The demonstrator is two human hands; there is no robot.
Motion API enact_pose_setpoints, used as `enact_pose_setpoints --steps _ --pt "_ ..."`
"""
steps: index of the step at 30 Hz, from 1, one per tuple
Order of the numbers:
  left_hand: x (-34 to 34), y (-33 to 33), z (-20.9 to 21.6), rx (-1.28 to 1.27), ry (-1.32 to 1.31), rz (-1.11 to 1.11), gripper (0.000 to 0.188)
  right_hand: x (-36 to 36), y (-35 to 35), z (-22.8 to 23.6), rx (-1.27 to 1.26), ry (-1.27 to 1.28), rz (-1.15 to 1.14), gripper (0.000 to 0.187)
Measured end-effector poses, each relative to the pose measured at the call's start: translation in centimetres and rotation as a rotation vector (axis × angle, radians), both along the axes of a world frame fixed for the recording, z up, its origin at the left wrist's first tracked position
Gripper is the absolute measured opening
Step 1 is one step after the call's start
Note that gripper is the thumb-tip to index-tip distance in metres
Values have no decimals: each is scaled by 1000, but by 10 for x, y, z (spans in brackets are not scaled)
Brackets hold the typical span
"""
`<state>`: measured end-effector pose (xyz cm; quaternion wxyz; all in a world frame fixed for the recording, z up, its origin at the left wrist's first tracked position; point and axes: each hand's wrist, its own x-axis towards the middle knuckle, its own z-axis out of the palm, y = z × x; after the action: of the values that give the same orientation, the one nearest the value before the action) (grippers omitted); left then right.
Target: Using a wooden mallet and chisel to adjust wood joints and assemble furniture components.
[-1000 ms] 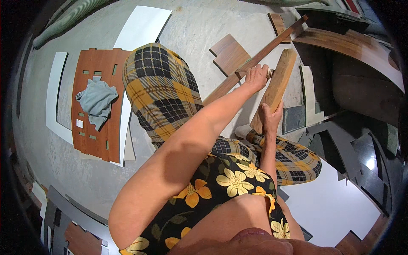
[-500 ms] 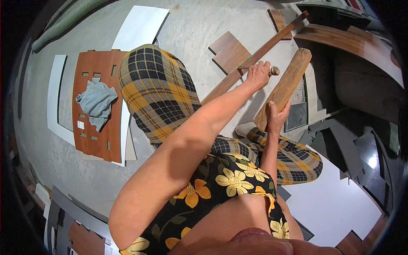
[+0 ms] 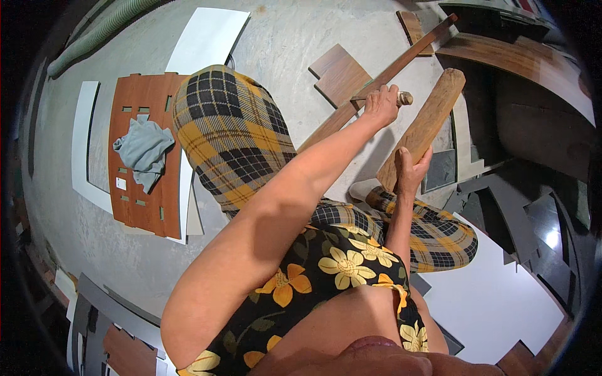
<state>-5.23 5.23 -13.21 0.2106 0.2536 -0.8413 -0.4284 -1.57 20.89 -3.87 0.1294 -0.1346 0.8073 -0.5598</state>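
Note:
My left hand (image 3: 381, 106) is closed around a chisel whose round wooden handle end (image 3: 406, 98) sticks out on the right. On the other side of the fist, its thin dark blade (image 3: 358, 98) reaches the long brown wooden strip (image 3: 411, 55); contact is hard to make out. The strip runs diagonally from beside my raised knee toward the far right. My right hand (image 3: 412, 168) grips the lower part of a thick, worn wooden block (image 3: 433, 109), thumb on top, tilted up and away. The block's far end is apart from the chisel handle.
Stepped brown wood pieces (image 3: 342, 75) and a small board (image 3: 414, 30) lie by the strip. Left are a slotted reddish-brown panel (image 3: 135, 210), a grey cloth (image 3: 145, 150) and white panels (image 3: 207, 37). Dark offcuts (image 3: 501, 213) and a white sheet (image 3: 495, 294) lie right.
The wooden block in my right hand has shifted slightly up and to the right. My left hand keeps its hold on the chisel, nearly still.

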Motion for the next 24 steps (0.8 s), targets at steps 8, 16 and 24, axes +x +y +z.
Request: enact_pose_setpoints --steps 8,16,24 --pt "1 -6 6 36 -2 17 25 0 -4 12 48 252 -14 59" --pt "0 -9 7 46 -42 5 27 -3 -3 -11 132 13 104 56" --pt "2 -10 9 99 -85 -23 34 0 -12 18 33 192 -9 57"
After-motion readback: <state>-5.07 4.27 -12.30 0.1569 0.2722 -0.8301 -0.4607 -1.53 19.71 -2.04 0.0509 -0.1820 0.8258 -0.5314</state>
